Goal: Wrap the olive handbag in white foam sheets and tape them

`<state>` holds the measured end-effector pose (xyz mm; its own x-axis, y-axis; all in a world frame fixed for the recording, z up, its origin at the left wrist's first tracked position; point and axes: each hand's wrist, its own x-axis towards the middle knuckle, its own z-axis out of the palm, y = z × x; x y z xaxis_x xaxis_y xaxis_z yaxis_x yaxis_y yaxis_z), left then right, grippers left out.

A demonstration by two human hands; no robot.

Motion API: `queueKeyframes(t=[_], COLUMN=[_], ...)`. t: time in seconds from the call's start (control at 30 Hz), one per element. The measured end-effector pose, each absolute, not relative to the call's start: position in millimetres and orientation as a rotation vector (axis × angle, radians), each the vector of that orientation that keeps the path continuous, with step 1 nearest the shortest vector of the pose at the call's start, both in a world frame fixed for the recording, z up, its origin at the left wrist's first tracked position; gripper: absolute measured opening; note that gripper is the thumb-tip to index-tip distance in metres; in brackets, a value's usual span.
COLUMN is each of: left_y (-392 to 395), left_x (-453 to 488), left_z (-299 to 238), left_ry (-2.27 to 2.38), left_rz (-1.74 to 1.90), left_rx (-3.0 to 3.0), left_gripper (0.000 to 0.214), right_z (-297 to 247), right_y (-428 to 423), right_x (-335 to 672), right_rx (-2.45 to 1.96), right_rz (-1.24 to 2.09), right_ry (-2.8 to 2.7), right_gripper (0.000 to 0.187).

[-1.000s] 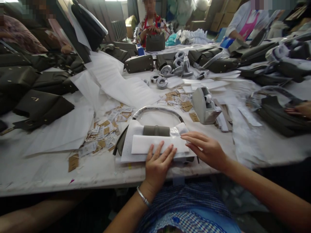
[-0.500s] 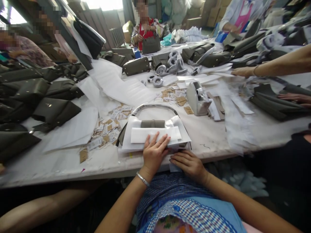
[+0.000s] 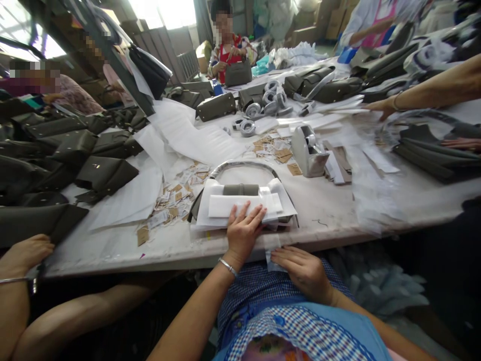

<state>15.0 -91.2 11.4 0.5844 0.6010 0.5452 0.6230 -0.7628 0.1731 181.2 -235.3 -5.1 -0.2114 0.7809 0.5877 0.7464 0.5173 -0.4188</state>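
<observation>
In front of me a dark grey handbag (image 3: pixel 240 190) lies at the table edge, its wrapped handle (image 3: pixel 242 164) arching away. A white foam sheet (image 3: pixel 206 220) covers its front, with a folded white foam strip (image 3: pixel 220 206) on top. My left hand (image 3: pixel 244 231) rests with spread fingers on the strip and sheet. Below the bag, at the table edge, my right hand (image 3: pixel 306 272) has its fingers together on a piece of clear plastic (image 3: pixel 273 259) that hangs down toward my lap. Its thumb is hidden.
Paper tags (image 3: pixel 176 198) lie left of the bag. A tape dispenser (image 3: pixel 308 153) stands right, beside grey and white strips (image 3: pixel 336 163). Dark bags (image 3: pixel 105 175) are piled left; foam sheets (image 3: pixel 128 203) lie nearer. Co-workers' hands (image 3: pixel 28 255) are at the left and right.
My right hand has drawn back toward me and down with the clear plastic, while my left hand stays on the foam. A co-worker's hand has appeared at the left on a dark bag.
</observation>
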Motion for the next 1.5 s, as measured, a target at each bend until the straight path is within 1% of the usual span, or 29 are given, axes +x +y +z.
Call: queueKeyframes(t=[0.2, 0.4, 0.6, 0.8, 1.03, 1.17, 1.33, 1.5], left_y=[-91.8, -92.4, -91.1, -89.7, -88.5, -88.5, -87.8, -85.9], left_x=[15.6, 15.5, 16.9, 19.9, 18.7, 17.5, 16.8, 16.8], left_z=[7.2, 3.6, 2.4, -0.3, 5.5, 6.8, 5.5, 9.0], left_ry=[-1.039, -1.021, -1.037, -1.053, -1.080, -0.999, -0.925, -0.953], left_rz=[-0.954, -0.949, -0.962, -1.040, -1.125, -1.144, -1.073, -1.017], left_rx=[-2.737, -2.730, -2.688, -2.710, -2.789, -2.691, -2.706, -2.757], left_gripper=[0.043, 0.046, 0.039, 0.026, 0.034, 0.035, 0.034, 0.033], right_z=[8.7, 46.4, 68.5, 63.4, 47.7, 44.7, 43.0, 57.7], right_y=[-240.0, -213.2, -154.1, -107.9, -88.8, -85.1, -85.9, -88.0], right_x=[178.7, 190.2, 209.1, 217.3, 229.9, 233.1, 228.5, 243.3], right_rx=[-1.205, -1.182, -1.365, -1.529, -1.695, -1.740, -1.720, -1.519], right_rz=[0.070, 0.097, 0.132, 0.213, 0.367, 0.385, 0.356, 0.414], right_ry=[-1.995, -1.959, -1.825, -1.809, -1.894, -1.911, -1.916, -1.872], right_gripper=[0.037, 0.036, 0.020, 0.012, 0.013, 0.016, 0.019, 0.016])
